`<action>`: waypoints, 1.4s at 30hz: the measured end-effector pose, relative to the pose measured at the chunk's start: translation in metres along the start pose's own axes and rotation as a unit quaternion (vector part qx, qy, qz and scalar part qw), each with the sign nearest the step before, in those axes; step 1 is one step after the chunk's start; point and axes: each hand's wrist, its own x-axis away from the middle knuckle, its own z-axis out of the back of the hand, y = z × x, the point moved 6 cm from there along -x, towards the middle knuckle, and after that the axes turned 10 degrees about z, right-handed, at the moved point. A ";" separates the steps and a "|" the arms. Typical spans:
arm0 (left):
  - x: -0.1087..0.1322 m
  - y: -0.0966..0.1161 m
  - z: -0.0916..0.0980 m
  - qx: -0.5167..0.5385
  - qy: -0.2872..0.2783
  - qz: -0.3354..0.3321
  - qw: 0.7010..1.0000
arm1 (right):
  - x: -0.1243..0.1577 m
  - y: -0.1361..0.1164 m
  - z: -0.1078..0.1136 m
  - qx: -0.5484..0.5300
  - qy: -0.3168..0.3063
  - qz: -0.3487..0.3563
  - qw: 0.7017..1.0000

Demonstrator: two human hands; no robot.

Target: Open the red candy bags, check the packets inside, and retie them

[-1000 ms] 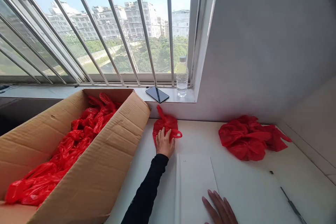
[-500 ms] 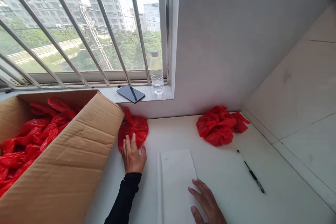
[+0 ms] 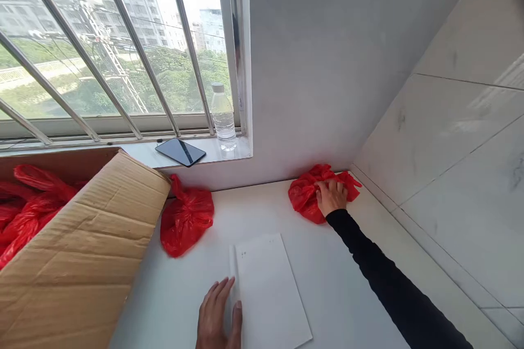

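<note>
My right hand (image 3: 332, 197) reaches to the far right of the white table, its fingers curled into the knot of a red plastic bag (image 3: 305, 195). What is inside the bag cannot be seen. Near the front, my left hand (image 3: 216, 313) is empty, with fingers extended and thumb apart, beside the left edge of a white notebook (image 3: 268, 289). The notebook lies flat, with small dark marks near its top left. A second tied red plastic bag (image 3: 188, 222) rests by the wall, away from both hands.
A cardboard box (image 3: 94, 223) with several red bags (image 3: 36, 202) inside stands at left. A phone (image 3: 180, 151) and a water bottle (image 3: 223, 120) are on the windowsill, before a barred window. A tiled wall (image 3: 462, 191) bounds the right side.
My left hand has left the left red bag and come back beside the notebook. My right hand has gone from the notebook to the right red bag. The pen is out of sight. The view shifted right.
</note>
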 end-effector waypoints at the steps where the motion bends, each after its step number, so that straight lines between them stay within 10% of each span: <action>1: 0.000 0.003 0.005 0.009 -0.006 0.014 1.000 | -0.003 -0.003 0.003 0.001 0.000 0.008 1.000; 6: 0.004 0.034 0.025 0.064 -0.061 0.129 0.988 | 0.015 -0.046 0.039 -0.059 -0.026 0.078 0.995; 14: 0.003 0.117 0.013 0.086 -0.101 -0.044 0.990 | 0.096 -0.146 0.081 -0.302 -0.225 0.146 0.915; 25: 0.020 0.082 0.006 0.177 -0.222 0.023 0.959 | 0.142 -0.154 0.073 -0.418 -0.466 -0.034 0.779; 35: 0.034 0.064 0.011 0.178 -0.185 0.095 0.962 | 0.153 -0.163 0.071 -0.448 -0.464 -0.067 0.761; 42: 0.041 0.069 0.007 0.173 -0.174 0.053 0.968 | 0.145 -0.169 0.076 -0.383 -0.422 -0.005 0.822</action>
